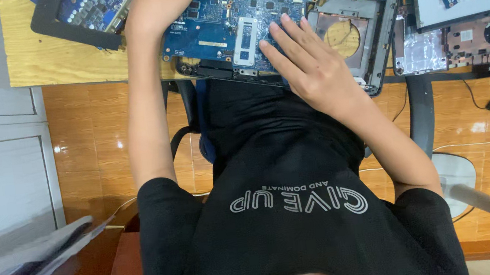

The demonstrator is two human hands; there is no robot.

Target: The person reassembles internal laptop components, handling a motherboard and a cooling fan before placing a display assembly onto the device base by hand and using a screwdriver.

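Right hand (310, 65) lies flat, fingers spread, on the blue motherboard (255, 7) at top center — left hand's out of frame, can't tell.

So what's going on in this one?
A person sits at a wooden table over an opened laptop base with its blue circuit board exposed. The right hand lies flat and open on the board's near edge, fingers spread, gripping nothing. The left forearm reaches past the top edge of the picture, so that hand is out of sight. Another blue board lies at the left, and a second stripped laptop shell at the right.
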